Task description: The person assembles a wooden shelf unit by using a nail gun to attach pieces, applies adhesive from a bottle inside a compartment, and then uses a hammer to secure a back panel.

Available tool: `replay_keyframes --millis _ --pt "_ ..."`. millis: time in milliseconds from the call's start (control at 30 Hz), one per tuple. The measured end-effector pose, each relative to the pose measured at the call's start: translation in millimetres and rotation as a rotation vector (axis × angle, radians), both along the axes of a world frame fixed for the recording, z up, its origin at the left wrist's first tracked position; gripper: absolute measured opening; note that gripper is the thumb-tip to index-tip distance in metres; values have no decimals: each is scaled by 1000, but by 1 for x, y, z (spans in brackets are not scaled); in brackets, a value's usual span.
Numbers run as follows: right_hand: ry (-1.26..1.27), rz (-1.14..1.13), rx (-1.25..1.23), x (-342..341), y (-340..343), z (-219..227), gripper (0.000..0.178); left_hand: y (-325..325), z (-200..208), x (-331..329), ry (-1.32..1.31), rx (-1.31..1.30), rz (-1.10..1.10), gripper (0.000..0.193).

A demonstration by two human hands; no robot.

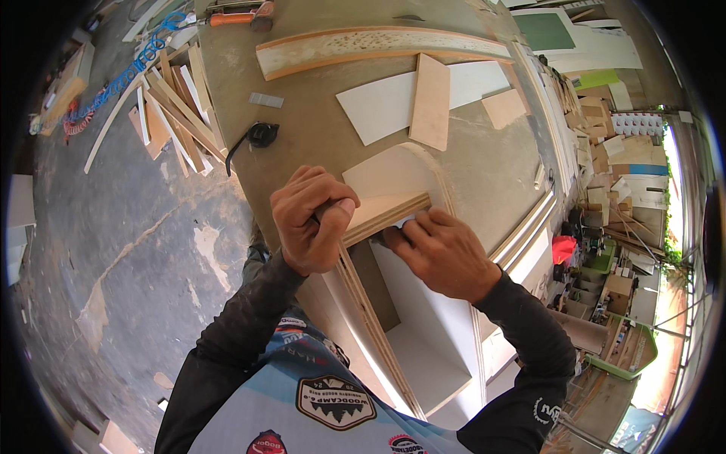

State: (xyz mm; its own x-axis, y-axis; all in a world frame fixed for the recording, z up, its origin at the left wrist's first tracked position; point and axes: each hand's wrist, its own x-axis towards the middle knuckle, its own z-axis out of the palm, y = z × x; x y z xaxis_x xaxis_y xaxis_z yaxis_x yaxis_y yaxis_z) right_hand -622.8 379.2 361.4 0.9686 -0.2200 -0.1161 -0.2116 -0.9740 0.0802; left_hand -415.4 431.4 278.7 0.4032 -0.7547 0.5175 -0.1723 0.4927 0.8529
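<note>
plywood panel (389, 212) right between the two hands!
its long layered edge slants up from left to right across the white-lined cabinet (431, 303); left hand (314, 219) sits at the lower end, fingers curled in, right hand (446, 253) just below the upper end, fingertips bunched toward the edge. neither looks clearly nearer, and whether either grips anything, i cannot tell.

Box (427, 321) before a panel (378, 110), tape measure (263, 135) near the surface's (321, 102) left edge.
A short board (431, 102) lies across the panel; behind them, a long strip (386, 47).
</note>
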Motion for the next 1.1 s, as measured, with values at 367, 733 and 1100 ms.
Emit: replay_keyframes --millis 367,733,1100 --pt "41 -11 3 1 12 -2 21 0 -2 2 -19 1 -19 13" --pt "9 1 -13 0 15 -5 22 -1 -1 1 -10 -23 -13 13" --pt "11 48 36 -3 20 -14 25 -2 1 1 -14 -6 -39 11"
